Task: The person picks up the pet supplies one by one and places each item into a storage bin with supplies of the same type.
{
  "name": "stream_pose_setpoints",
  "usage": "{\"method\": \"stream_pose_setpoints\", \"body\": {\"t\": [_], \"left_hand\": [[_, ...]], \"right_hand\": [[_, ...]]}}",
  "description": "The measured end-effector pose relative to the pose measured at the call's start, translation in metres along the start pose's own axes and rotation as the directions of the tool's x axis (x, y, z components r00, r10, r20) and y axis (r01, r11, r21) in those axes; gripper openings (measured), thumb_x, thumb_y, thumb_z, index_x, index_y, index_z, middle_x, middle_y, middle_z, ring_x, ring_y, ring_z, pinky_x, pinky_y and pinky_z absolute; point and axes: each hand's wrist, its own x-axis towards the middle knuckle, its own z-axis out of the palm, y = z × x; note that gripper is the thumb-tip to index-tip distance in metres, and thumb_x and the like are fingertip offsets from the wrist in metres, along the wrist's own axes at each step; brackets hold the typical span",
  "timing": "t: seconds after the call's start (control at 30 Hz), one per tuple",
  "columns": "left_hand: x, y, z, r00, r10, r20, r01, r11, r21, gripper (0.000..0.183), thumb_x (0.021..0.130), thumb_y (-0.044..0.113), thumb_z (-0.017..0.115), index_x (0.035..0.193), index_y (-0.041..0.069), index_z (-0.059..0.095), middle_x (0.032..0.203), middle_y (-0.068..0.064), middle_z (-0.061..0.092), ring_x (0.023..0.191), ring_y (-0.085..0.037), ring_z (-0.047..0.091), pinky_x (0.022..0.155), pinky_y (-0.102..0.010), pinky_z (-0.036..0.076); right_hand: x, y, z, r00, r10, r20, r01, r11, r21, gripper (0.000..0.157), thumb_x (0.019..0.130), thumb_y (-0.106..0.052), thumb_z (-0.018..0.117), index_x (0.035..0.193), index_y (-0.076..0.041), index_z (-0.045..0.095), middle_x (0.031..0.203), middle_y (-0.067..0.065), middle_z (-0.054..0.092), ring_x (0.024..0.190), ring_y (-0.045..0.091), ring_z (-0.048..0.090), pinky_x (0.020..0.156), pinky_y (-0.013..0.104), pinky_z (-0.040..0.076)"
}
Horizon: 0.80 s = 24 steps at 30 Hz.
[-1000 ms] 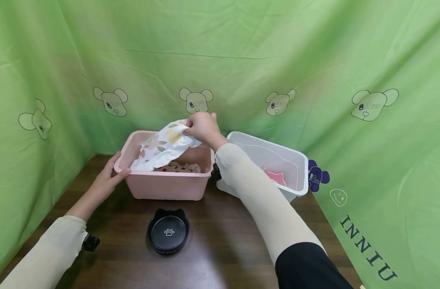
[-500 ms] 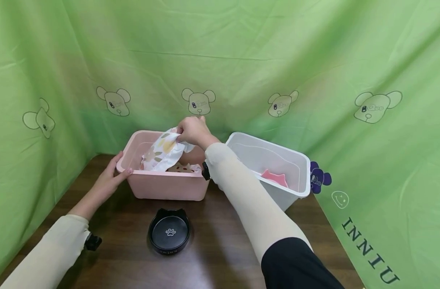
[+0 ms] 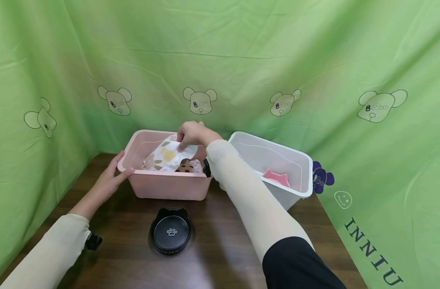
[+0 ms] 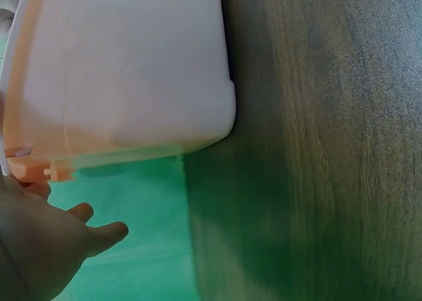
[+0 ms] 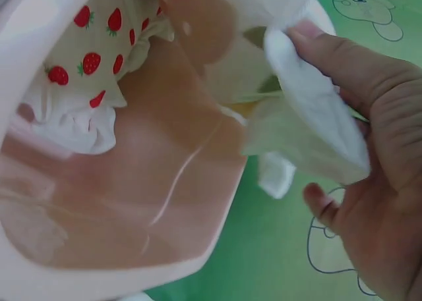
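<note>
My left hand (image 3: 105,182) holds the left rim of the pink plastic bin (image 3: 169,187), its thumb over the front corner. In the left wrist view some of its fingers stick out below the bin's orange-looking handle clip (image 4: 39,169). With thumb and fingers my right hand (image 3: 194,133) pinches the edge of a white cloth (image 3: 168,155) printed with leaves and yellow shapes. This cloth slopes down into the bin. Deeper inside lies a frilled, strawberry-printed cloth (image 5: 92,62), partly hidden by the bin wall in the head view.
Right of the pink bin stands a white bin (image 3: 294,158) with a pink cat-eared piece (image 3: 277,176) inside. In front, on the wooden table (image 3: 133,265), lies a black cat-eared bowl (image 3: 171,233) with a paw print. A green printed curtain (image 3: 241,52) closes in the back and sides.
My right hand has come left and down, lowering the printed white cloth further into the pink bin. The left hand stays on the rim.
</note>
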Motion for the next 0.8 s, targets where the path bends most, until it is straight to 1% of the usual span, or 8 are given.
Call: {"method": "stream_pose_setpoints", "body": {"t": [0.13, 0.23, 0.33, 0.5, 0.6, 0.7, 0.8], "left_hand": [[-0.001, 0.002, -0.002, 1.0, -0.005, 0.001, 0.005, 1.0, 0.013, 0.09, 0.102, 0.049, 0.056, 0.167, 0.02, 0.0, 0.171, -0.019, 0.007, 0.154, -0.049, 0.011, 0.116, -0.075, 0.015], [-0.001, 0.002, -0.005, 1.0, -0.012, 0.0, 0.012, 1.0, 0.012, 0.09, 0.103, 0.048, 0.056, 0.167, 0.021, -0.001, 0.171, -0.02, 0.007, 0.154, -0.049, 0.011, 0.116, -0.075, 0.015], [-0.002, 0.002, -0.007, 1.0, -0.016, -0.003, 0.016, 1.0, 0.015, 0.09, 0.103, 0.048, 0.056, 0.167, 0.022, -0.001, 0.171, -0.019, 0.007, 0.154, -0.048, 0.01, 0.115, -0.076, 0.015], [-0.001, 0.0, -0.005, 1.0, -0.008, -0.006, 0.008, 1.0, 0.011, 0.09, 0.102, 0.05, 0.057, 0.167, 0.021, 0.001, 0.172, -0.016, 0.006, 0.155, -0.047, 0.009, 0.116, -0.075, 0.014], [-0.001, 0.0, -0.003, 1.0, -0.009, -0.006, 0.009, 1.0, 0.005, 0.091, 0.102, 0.05, 0.057, 0.167, 0.021, 0.001, 0.172, -0.016, 0.006, 0.155, -0.047, 0.009, 0.117, -0.074, 0.013], [0.001, 0.002, -0.002, 1.0, -0.017, -0.001, 0.017, 1.0, 0.009, 0.09, 0.102, 0.051, 0.057, 0.167, 0.022, 0.0, 0.172, -0.016, 0.007, 0.155, -0.046, 0.009, 0.117, -0.074, 0.013], [0.002, 0.003, -0.003, 1.0, -0.023, 0.003, 0.023, 1.0, 0.017, 0.09, 0.102, 0.052, 0.056, 0.167, 0.023, 0.0, 0.172, -0.016, 0.007, 0.155, -0.046, 0.009, 0.117, -0.074, 0.013]], "right_hand": [[-0.006, 0.002, -0.004, 0.999, 0.017, 0.043, -0.017, 1.0, 0.001, 0.013, 0.083, -0.026, 0.087, 0.086, -0.019, 0.075, 0.087, -0.008, 0.072, 0.09, 0.014, 0.058, 0.11, 0.049, 0.023], [-0.009, 0.002, -0.007, 0.998, 0.01, 0.058, -0.01, 1.0, -0.006, 0.013, 0.083, -0.024, 0.086, 0.086, -0.018, 0.075, 0.087, -0.007, 0.072, 0.09, 0.015, 0.058, 0.112, 0.051, 0.021], [-0.01, 0.0, -0.007, 0.998, 0.002, 0.064, -0.001, 1.0, -0.015, 0.012, 0.083, -0.023, 0.086, 0.087, -0.018, 0.075, 0.088, -0.007, 0.072, 0.091, 0.015, 0.058, 0.111, 0.051, 0.021], [-0.014, -0.003, -0.006, 0.997, 0.031, 0.076, -0.026, 0.998, -0.063, 0.013, 0.086, -0.024, 0.083, 0.093, -0.017, 0.075, 0.095, -0.006, 0.071, 0.095, 0.016, 0.058, 0.109, 0.048, 0.026], [-0.019, -0.006, -0.005, 0.994, 0.067, 0.091, -0.055, 0.989, -0.134, 0.018, 0.087, -0.027, 0.082, 0.098, -0.016, 0.074, 0.1, -0.005, 0.071, 0.098, 0.017, 0.059, 0.107, 0.046, 0.031], [-0.027, -0.006, -0.003, 0.991, 0.098, 0.086, -0.08, 0.976, -0.201, 0.019, 0.086, -0.029, 0.082, 0.097, -0.017, 0.073, 0.102, -0.005, 0.071, 0.1, 0.018, 0.06, 0.106, 0.045, 0.034], [-0.033, -0.002, -0.002, 0.992, 0.115, 0.061, -0.098, 0.968, -0.231, 0.023, 0.086, -0.032, 0.082, 0.102, -0.018, 0.074, 0.107, -0.005, 0.072, 0.104, 0.018, 0.061, 0.105, 0.045, 0.039]]}}
